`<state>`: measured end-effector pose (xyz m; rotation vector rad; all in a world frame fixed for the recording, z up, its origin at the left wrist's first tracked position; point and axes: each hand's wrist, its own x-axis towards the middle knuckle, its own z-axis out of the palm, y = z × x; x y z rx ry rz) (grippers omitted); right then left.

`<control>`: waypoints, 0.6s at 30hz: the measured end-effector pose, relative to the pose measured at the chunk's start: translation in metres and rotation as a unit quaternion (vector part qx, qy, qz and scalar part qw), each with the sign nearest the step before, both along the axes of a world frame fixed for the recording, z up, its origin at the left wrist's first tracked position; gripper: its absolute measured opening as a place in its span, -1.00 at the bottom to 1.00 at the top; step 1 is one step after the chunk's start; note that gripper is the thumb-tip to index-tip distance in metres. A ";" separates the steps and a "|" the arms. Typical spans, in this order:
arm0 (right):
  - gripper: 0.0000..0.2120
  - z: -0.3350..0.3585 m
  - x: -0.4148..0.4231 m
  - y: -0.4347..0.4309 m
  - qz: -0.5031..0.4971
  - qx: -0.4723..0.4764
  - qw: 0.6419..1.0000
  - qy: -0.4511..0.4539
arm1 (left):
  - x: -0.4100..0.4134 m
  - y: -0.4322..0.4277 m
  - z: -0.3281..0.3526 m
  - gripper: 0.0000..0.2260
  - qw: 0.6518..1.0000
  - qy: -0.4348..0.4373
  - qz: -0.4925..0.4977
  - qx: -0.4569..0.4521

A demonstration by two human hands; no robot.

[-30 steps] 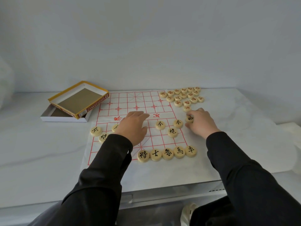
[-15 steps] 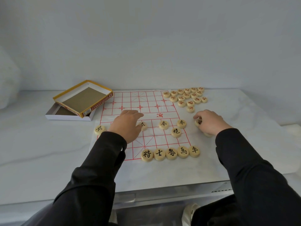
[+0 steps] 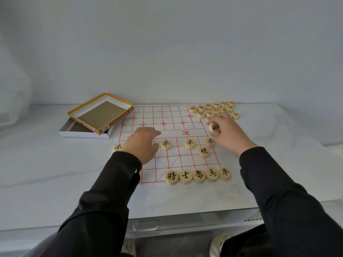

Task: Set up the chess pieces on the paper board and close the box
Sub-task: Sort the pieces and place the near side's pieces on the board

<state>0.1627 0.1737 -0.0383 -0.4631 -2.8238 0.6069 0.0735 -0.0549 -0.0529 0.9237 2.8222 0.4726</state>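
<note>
Pinching black-marked piece (image 3: pixel 215 127) w/ right hand (image 3: pixel 231 135) by right edge of grid on paper board (image 3: pixel 163 115), left hand (image 3: pixel 143 144) flat on it, fingers straight; box (image 3: pixel 104 115) open at far left.

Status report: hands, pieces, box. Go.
Left hand open over board. Right hand pinching black-lettered piece. Red pieces heaped at far right corner. Box open, lid askew on it.
</note>
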 end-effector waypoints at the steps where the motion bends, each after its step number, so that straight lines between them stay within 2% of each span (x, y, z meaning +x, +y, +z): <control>1: -0.74 0.003 -0.002 -0.007 0.015 -0.023 1.000 0.008 | 0.000 -0.001 0.000 -0.61 1.000 -0.003 0.000 0.002; 5: -0.86 0.011 -0.008 -0.038 0.058 -0.116 0.992 0.001 | -0.006 -0.009 0.002 -0.61 1.000 -0.007 0.008 0.017; 8: -0.95 0.014 -0.014 -0.055 0.080 -0.189 0.978 -0.035 | -0.010 -0.020 0.004 -0.61 1.000 0.003 0.019 0.024; 12: -0.83 0.009 -0.023 -0.077 0.123 -0.308 0.939 -0.093 | -0.016 -0.045 0.005 -0.63 0.999 -0.004 0.034 0.025; 18: -0.81 0.003 -0.032 -0.112 0.162 -0.399 0.894 -0.123 | -0.021 -0.079 0.006 -0.64 0.998 0.013 0.064 0.018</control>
